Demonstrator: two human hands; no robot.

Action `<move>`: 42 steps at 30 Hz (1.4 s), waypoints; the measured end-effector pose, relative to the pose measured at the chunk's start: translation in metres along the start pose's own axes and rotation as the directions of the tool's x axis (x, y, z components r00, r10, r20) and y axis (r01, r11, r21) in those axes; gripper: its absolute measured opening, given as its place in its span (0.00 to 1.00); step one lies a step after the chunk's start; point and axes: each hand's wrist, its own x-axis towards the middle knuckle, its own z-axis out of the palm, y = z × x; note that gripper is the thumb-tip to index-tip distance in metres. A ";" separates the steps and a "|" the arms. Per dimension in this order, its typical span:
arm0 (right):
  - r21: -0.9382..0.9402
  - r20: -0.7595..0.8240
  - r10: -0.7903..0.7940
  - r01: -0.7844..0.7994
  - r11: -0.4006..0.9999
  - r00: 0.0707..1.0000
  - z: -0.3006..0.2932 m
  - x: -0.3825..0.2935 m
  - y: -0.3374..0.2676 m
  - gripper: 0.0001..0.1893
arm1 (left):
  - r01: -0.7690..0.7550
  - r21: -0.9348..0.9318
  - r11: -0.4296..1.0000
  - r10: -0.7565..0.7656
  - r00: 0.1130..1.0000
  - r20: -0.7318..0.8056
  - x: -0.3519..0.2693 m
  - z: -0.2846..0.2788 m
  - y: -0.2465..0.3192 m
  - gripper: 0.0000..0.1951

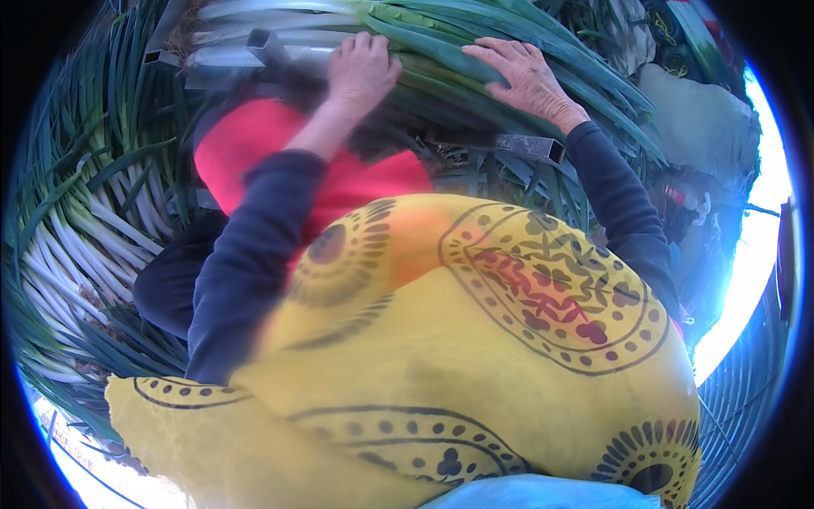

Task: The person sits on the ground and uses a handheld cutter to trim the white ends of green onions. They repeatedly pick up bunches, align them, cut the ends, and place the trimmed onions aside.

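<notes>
A bundle of long leeks or large green onions (439,38) lies crosswise at the top, white stems to the left and green leaves to the right. My left hand (364,71) rests with curled fingers at the near edge, where white turns green; whether it grips a stem is hidden. Spread across the leaves further right is my right hand (518,73), palm down, fingers apart. A square metal tube (268,49) sticks up by the white stems, left of my left hand. Another square metal tube (529,147) ends below my right wrist.
Many more leeks or green onions (82,242) are heaped on the left. A printed yellow cloth (407,318) covers much of the lower view. At the right are a pale plastic sheet or bag (696,121) and a bottle with a red label (675,195).
</notes>
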 end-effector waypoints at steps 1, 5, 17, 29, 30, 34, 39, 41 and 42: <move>0.035 0.007 0.010 -0.010 0.999 1.000 -0.004 0.004 0.007 0.32 | 0.010 0.017 1.000 -0.010 0.998 0.055 -0.002 0.005 0.005 0.20; 0.118 -0.105 -0.079 0.091 0.989 0.991 0.000 0.011 0.024 0.32 | 0.017 -0.137 0.990 -0.001 0.993 0.116 -0.001 0.021 0.003 0.24; 0.019 0.120 -0.041 0.039 0.999 0.992 -0.024 0.003 -0.018 0.30 | -0.201 -0.094 0.975 0.202 0.979 0.002 -0.031 -0.020 0.004 0.13; 0.182 -0.264 -0.433 0.485 0.855 0.862 -0.108 0.191 -0.157 0.13 | 0.295 -0.442 0.847 -0.529 0.540 -0.654 -0.204 -0.268 -0.153 0.05; 0.155 -0.231 -0.485 0.524 0.837 0.843 -0.107 0.199 -0.177 0.13 | 0.395 -0.533 0.748 -0.662 0.508 -0.552 -0.234 -0.280 -0.171 0.06; 0.206 -0.171 -0.628 0.651 0.730 0.759 -0.082 0.218 -0.247 0.13 | 0.627 -0.427 0.652 -0.722 0.340 -0.603 -0.325 -0.307 -0.233 0.09; 0.246 -0.271 -0.604 0.661 0.709 0.749 -0.037 0.219 -0.287 0.11 | 0.863 -0.226 0.452 -0.671 0.162 -0.724 -0.415 -0.358 -0.308 0.13; 0.300 -0.274 -0.559 0.622 0.724 0.783 -0.031 0.225 -0.291 0.10 | 0.913 -0.205 0.352 -0.640 0.075 -0.765 -0.449 -0.376 -0.330 0.14; 0.314 -0.258 -0.550 0.608 0.729 0.794 -0.030 0.229 -0.292 0.09 | 0.934 -0.194 0.299 -0.607 0.029 -0.794 -0.466 -0.384 -0.340 0.15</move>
